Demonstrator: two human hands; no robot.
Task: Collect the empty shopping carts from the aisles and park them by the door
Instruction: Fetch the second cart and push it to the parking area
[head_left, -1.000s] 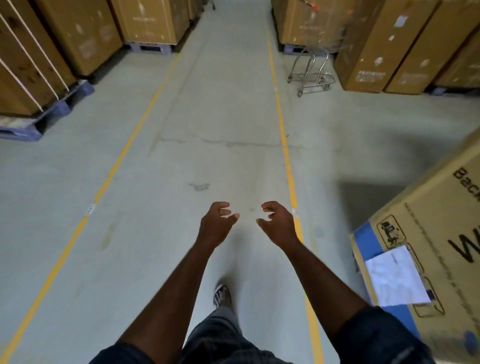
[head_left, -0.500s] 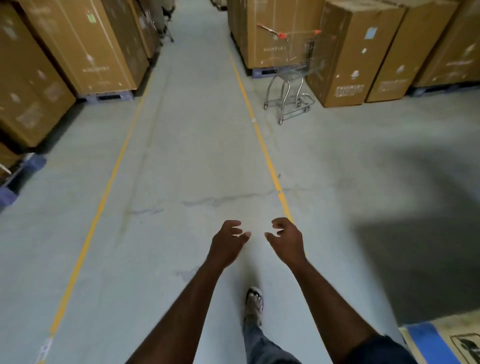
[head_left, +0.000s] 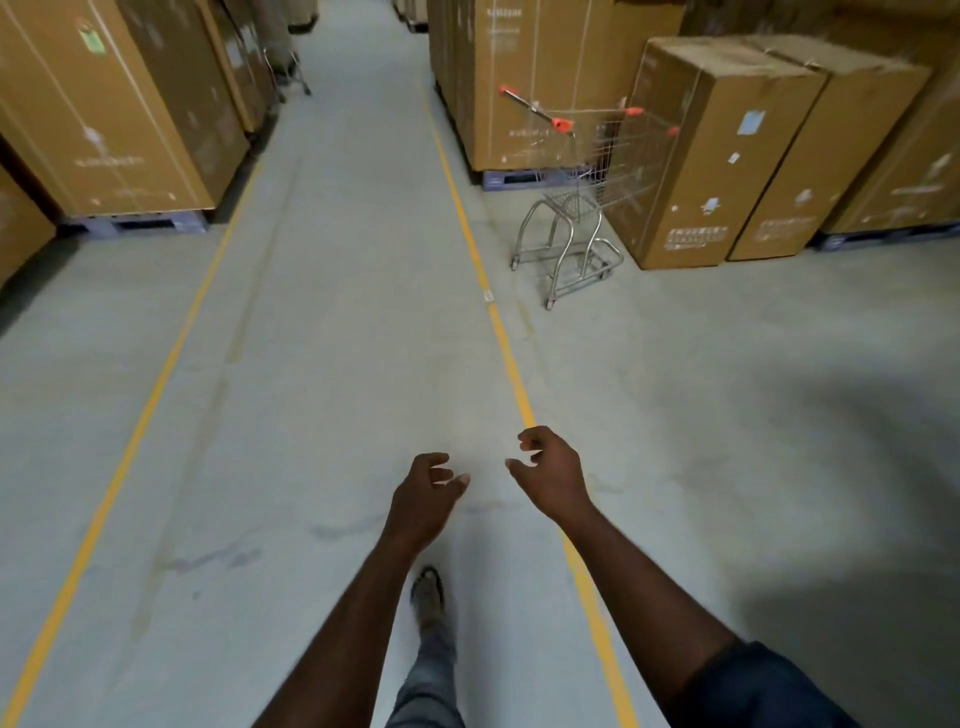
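An empty wire shopping cart (head_left: 582, 202) with orange handle caps stands ahead on the right, just past the right yellow line, tucked between tall cardboard boxes. Both my arms reach forward over the floor, well short of the cart. My left hand (head_left: 423, 501) hangs with loosely curled fingers and holds nothing. My right hand (head_left: 550, 475) is a little further forward, fingers also loosely curled and empty. A second cart frame (head_left: 288, 73) shows far up the aisle on the left, mostly hidden by boxes.
Tall cardboard boxes on blue pallets (head_left: 130, 130) line the left side, and more boxes (head_left: 722, 150) line the right. Two yellow floor lines (head_left: 498, 332) mark a grey concrete lane running ahead. My foot (head_left: 427, 597) is on the floor below my hands.
I have walked forward along the lane, so the cart on the right is nearer and larger. The printed box at the lower right has left the view. My hands stay loosely curled and empty.
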